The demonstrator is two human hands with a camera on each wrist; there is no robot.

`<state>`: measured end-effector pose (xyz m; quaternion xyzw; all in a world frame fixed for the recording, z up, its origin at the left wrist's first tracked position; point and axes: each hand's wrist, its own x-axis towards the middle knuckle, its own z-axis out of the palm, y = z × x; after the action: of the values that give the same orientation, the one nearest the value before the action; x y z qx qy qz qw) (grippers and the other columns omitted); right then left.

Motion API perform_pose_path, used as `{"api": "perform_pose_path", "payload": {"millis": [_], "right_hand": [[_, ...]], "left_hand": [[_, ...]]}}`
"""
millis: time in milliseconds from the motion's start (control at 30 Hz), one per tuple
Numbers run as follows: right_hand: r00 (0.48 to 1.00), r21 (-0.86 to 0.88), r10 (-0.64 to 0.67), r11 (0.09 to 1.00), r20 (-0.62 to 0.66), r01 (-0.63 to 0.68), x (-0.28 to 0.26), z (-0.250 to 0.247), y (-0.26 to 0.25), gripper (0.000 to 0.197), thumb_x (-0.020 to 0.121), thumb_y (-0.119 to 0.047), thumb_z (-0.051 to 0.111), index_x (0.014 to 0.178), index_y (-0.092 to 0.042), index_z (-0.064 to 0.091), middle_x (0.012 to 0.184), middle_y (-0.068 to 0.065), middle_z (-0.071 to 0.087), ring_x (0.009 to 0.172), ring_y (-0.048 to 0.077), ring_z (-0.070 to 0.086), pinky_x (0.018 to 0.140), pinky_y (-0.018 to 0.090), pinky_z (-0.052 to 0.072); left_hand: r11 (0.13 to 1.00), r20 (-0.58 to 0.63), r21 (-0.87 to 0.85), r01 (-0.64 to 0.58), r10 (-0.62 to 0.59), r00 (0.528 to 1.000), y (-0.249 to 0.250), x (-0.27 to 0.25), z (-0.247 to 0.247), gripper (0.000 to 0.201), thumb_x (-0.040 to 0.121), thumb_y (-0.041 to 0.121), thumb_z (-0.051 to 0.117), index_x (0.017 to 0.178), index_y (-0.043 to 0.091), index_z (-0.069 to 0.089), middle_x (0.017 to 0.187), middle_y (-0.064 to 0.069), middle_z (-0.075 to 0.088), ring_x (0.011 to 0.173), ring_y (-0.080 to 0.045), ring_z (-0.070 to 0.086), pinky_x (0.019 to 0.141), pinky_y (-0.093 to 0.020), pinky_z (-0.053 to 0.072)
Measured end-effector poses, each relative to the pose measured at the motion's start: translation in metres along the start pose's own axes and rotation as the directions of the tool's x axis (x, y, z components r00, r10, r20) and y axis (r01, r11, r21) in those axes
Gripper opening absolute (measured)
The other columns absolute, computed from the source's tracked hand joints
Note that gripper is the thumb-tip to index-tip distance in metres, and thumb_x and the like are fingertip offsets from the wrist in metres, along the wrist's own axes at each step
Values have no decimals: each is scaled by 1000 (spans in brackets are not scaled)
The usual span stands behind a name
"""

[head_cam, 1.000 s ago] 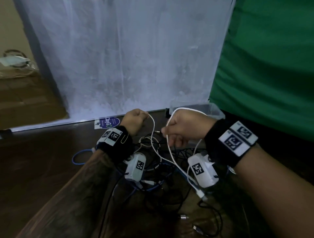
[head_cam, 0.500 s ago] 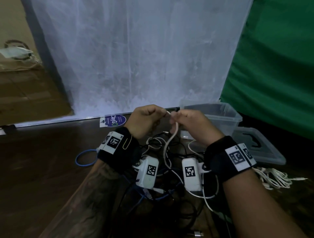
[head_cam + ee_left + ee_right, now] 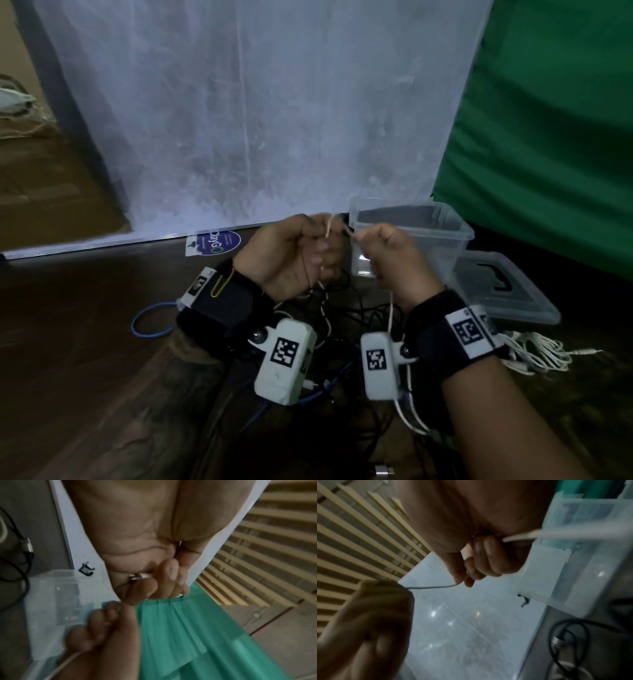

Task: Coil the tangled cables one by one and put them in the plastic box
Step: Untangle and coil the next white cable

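Observation:
My left hand (image 3: 317, 245) and right hand (image 3: 371, 241) are raised close together above the tangle, just left of the clear plastic box (image 3: 445, 214). Both grip the same white cable (image 3: 329, 226), which runs a short way between them and hangs down past my right wrist (image 3: 391, 308). In the left wrist view my left fingers (image 3: 164, 577) curl round the cable's metal-tipped plug (image 3: 137, 576). In the right wrist view my right fingers (image 3: 488, 559) are curled on the white cable (image 3: 518, 536). The tangle of black cables (image 3: 346, 305) lies on the dark floor under my hands.
The box's clear lid (image 3: 507, 294) lies on the floor to the right of the box. A bundle of white cables (image 3: 537, 353) lies in front of the lid. A blue cable loop (image 3: 144, 325) sits to the left. White sheeting (image 3: 257, 120) and green cloth (image 3: 548, 137) hang behind.
My hands came together from about a hand's width apart and rose slightly. The long white loop between them has shrunk to a short span. The view swung right, showing the box and lid.

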<state>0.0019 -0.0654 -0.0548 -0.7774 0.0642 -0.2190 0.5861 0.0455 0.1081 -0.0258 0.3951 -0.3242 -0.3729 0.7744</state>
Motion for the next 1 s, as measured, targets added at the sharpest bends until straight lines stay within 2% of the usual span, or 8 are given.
{"api": "perform_pose_path", "payload": {"millis": [267,400,533,667,733,800,900,1000], "right_hand": [[876,-110,-6,992,482,67,-44,7,4,21,100,-22,57,113,-18,72,59,-3,59,43,9,41,40,20,37],[878,-123,-80,980,473,156,-51,-4,-12,15,96,-23,64,98,-12,75,54,-4,54,44,12,44,45,24,38],[964,90,-185,981,193,170,-49,-20,-24,18,94,-11,63,79,-3,70,51,-6,59,41,6,42,44,18,33],[960,2,-272,962,-68,273,-37,-27,-11,19,92,-11,64,74,-13,69,64,-4,66,61,2,56,59,19,44],[950,-26,-287,958,-124,286,-31,-29,-1,18,93,-15,65,76,-11,68,70,7,66,68,8,56,65,26,46],[958,22,-238,969,-160,245,-26,-30,7,19,94,-16,65,76,-14,68,69,0,65,68,6,56,66,23,46],[982,60,-169,983,-87,175,-23,-24,16,20,97,-19,61,80,-21,71,64,-5,61,61,6,52,63,27,43],[977,-93,-123,986,174,140,-29,-17,16,25,98,-26,59,79,-31,75,60,2,62,49,9,49,49,25,41]], "left_hand": [[972,-301,35,-232,231,925,-13,14,-19,18,99,3,37,97,6,54,78,-5,67,72,-17,68,75,-31,58],[922,-277,334,-197,295,914,-30,18,-23,17,97,1,42,94,0,58,83,-11,72,80,-26,69,76,-32,56],[827,-271,561,-27,214,938,-40,18,-16,14,89,2,51,80,2,61,65,-6,63,56,-17,55,55,-22,45],[904,-202,422,62,28,979,-44,15,1,24,75,18,48,80,-3,59,66,-14,46,53,-22,42,52,-28,39],[910,-145,405,89,-32,989,-45,13,6,21,75,14,47,81,0,61,67,-12,45,54,-20,42,52,-27,40],[935,-64,344,85,-67,996,-44,12,9,18,78,10,46,85,1,61,66,-9,44,56,-18,41,55,-28,39],[996,29,82,26,-29,999,-36,12,14,18,90,6,42,91,5,59,71,-6,45,62,-16,44,60,-29,45],[987,-95,-110,-117,106,990,-26,15,12,19,94,4,38,92,6,56,76,-5,59,69,-14,62,73,-31,57]]}}
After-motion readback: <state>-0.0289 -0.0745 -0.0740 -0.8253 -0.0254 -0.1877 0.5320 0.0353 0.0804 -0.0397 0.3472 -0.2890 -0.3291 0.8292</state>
